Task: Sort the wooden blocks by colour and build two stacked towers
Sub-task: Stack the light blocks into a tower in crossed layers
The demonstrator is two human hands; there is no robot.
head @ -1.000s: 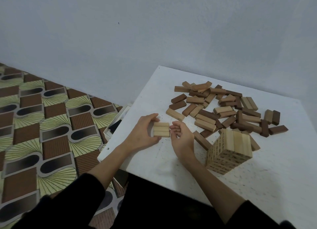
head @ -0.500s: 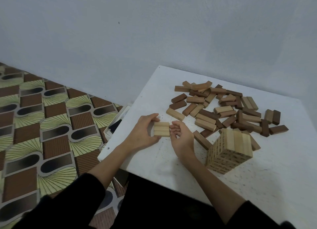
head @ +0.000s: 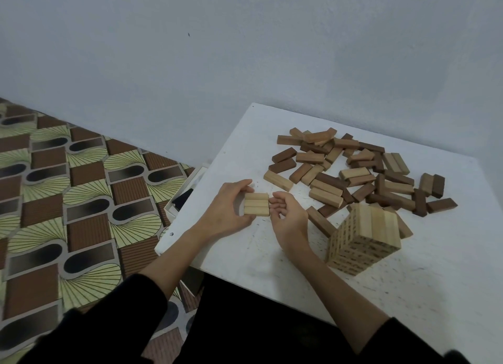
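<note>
Three light wooden blocks lie side by side as a flat row on the white table. My left hand grips the row from its left end, thumb at the near side and fingers over the far side. My right hand touches the row's right end with curled fingertips. A stacked tower of light blocks stands to the right of my right hand. A loose pile of light and dark brown blocks is scattered behind it.
The table's left edge and near corner lie close to my left wrist. A white box sits on the patterned floor beside the table. A pale wall rises behind the table.
</note>
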